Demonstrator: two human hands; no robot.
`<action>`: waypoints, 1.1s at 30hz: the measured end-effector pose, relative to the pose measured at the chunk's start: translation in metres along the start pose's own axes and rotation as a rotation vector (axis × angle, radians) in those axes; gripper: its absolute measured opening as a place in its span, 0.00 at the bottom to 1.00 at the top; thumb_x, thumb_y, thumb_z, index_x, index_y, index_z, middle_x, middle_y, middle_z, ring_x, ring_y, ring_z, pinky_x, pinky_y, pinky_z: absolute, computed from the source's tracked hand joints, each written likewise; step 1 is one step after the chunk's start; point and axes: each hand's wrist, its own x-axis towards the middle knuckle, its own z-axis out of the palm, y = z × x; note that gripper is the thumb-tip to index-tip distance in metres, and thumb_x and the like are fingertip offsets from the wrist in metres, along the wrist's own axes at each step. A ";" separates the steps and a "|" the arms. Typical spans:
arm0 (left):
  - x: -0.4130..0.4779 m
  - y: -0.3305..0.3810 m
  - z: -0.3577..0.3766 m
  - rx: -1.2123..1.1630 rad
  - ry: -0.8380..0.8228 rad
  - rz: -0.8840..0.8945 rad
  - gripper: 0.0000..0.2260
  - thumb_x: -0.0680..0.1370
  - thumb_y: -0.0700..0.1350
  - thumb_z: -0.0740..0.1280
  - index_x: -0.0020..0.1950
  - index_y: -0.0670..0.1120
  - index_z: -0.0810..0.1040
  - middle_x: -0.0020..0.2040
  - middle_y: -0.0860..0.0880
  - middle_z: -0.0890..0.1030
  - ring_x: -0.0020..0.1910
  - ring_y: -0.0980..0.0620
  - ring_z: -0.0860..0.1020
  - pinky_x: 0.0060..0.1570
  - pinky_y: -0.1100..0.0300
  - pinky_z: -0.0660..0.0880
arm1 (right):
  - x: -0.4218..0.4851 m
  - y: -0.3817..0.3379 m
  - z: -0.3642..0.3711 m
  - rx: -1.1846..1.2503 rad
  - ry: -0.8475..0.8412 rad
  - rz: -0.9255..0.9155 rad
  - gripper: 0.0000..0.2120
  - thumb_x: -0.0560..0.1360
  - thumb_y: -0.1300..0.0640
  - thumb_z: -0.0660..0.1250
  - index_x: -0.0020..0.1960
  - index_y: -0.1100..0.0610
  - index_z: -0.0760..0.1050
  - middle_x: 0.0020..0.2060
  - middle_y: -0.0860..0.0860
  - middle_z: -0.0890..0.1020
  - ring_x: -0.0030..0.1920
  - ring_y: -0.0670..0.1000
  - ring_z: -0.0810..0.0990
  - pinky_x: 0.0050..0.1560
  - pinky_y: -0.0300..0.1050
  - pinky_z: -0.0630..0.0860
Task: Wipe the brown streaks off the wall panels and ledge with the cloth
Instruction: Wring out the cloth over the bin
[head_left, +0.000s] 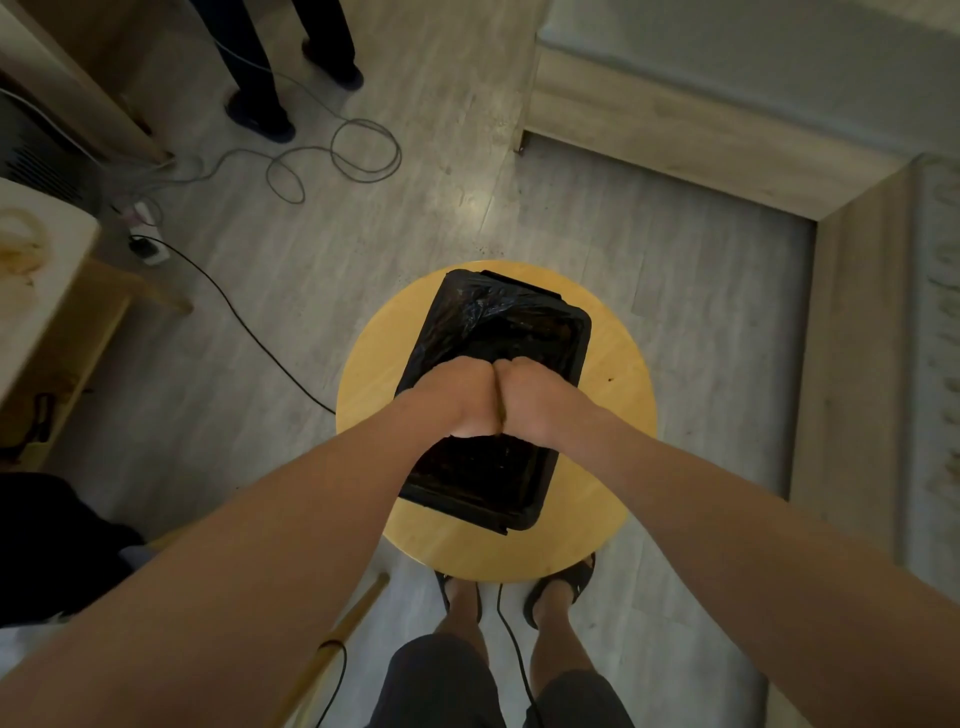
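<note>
Your left hand (457, 397) and right hand (535, 397), both fisted, press together over a black tub (566, 332) on a round stool (374, 353). Cables (363, 150) loop on the floor beyond. Only a brownish sliver of the cloth (500, 410) shows between your hands; your fingers are hidden.

I see round yellow stool (374, 374) centre frame on grey plank floor (311, 291); black bag-lined tub (467, 312) on it.

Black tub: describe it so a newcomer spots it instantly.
Find the round yellow stool on the grey floor. The tub sits on its seat. It is the only black rectangular container, lined with crinkled black plastic.
</note>
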 end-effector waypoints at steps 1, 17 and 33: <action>0.001 -0.001 -0.002 -0.086 -0.046 -0.013 0.13 0.77 0.41 0.63 0.31 0.47 0.74 0.21 0.51 0.73 0.22 0.50 0.75 0.33 0.53 0.78 | -0.001 0.001 0.004 -0.002 0.049 0.016 0.11 0.78 0.58 0.67 0.59 0.57 0.71 0.52 0.54 0.76 0.50 0.56 0.78 0.51 0.52 0.79; -0.017 -0.018 0.012 -0.195 0.259 -0.080 0.14 0.74 0.51 0.73 0.52 0.45 0.74 0.53 0.47 0.70 0.55 0.46 0.72 0.50 0.52 0.72 | -0.006 0.005 -0.011 0.491 -0.133 0.152 0.20 0.71 0.60 0.77 0.57 0.56 0.71 0.44 0.54 0.81 0.37 0.53 0.83 0.32 0.43 0.79; -0.027 -0.007 0.005 0.120 0.268 0.001 0.15 0.79 0.40 0.69 0.64 0.41 0.71 0.56 0.41 0.80 0.50 0.39 0.81 0.40 0.50 0.72 | -0.015 -0.006 -0.034 0.433 -0.377 0.116 0.12 0.72 0.61 0.71 0.35 0.55 0.69 0.29 0.50 0.72 0.29 0.50 0.70 0.31 0.45 0.66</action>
